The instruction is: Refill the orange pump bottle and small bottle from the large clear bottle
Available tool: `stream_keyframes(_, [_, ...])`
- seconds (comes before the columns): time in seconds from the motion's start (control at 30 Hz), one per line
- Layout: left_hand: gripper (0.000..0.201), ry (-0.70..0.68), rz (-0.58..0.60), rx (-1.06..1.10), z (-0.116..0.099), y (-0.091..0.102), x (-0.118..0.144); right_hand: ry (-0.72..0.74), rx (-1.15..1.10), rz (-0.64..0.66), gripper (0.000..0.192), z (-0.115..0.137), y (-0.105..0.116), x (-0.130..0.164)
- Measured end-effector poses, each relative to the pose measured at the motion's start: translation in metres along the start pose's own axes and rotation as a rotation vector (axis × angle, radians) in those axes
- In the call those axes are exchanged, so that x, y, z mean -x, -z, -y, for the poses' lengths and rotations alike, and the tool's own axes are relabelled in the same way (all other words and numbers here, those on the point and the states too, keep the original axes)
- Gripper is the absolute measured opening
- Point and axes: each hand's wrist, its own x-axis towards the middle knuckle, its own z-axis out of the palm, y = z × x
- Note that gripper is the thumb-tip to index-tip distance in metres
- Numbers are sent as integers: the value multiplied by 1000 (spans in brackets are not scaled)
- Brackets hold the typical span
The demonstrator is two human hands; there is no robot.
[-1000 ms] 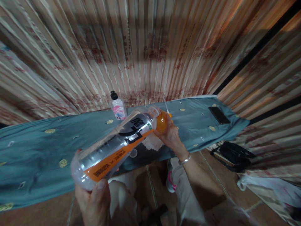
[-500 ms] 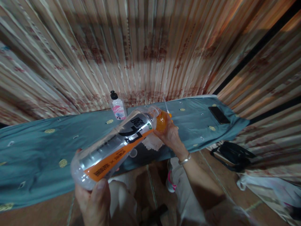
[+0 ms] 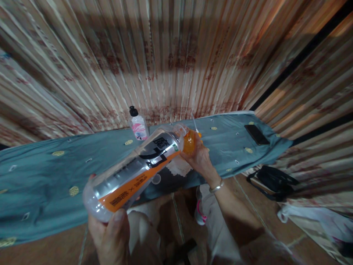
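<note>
A large clear plastic bottle (image 3: 138, 165) with a silver, black and orange label lies tilted across my view, its neck up to the right. My left hand (image 3: 109, 233) is wrapped round its base. In my right hand (image 3: 200, 158) is a small orange translucent container (image 3: 189, 142), held right against the bottle's mouth. What is inside the big bottle is hard to make out. Below the neck, a crumpled whitish tissue (image 3: 178, 166) and a small clear round cap (image 3: 156, 179) lie on a dark patch of the table.
A pump-topped bottle with a pink label (image 3: 138, 127) stands at the back of the cloth-covered table (image 3: 41, 173). Behind my right hand lies a thin white stick with an orange end (image 3: 196, 127). A phone (image 3: 256, 134) rests at the right; a black bag (image 3: 273, 182) sits beyond the edge.
Almost nothing differs. Both hands hold the bottle and the orange container in the same place and at the same tilt.
</note>
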Motion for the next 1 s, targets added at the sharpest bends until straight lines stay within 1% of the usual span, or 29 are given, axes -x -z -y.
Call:
stream_keyframes(0.1, [69,-23,-20,9,0,1,1,-4,6,-21,96,-2,-3,1])
stream_keyframes(0.17, [68,-11,-29,-4,0,1,2,6,10,-29,95,-3,-4,1])
stream_keyframes(0.3, [68,12,-5,-38,1,3,2,19,14,-18,93,-3,-4,1])
stream_keyframes(0.6, [79,8,-34,-31,1,3,0,18,-10,7,93,0,0,-1])
stream_keyframes(0.8, [73,-10,-25,-30,-1,0,0,-15,9,16,92,2,1,-1])
stream_keyframes(0.9, [67,-19,0,-36,0,1,1,-22,7,22,91,3,1,-1])
stream_keyframes(1.0, [70,-10,13,-35,0,2,1,-12,13,23,93,2,1,-1])
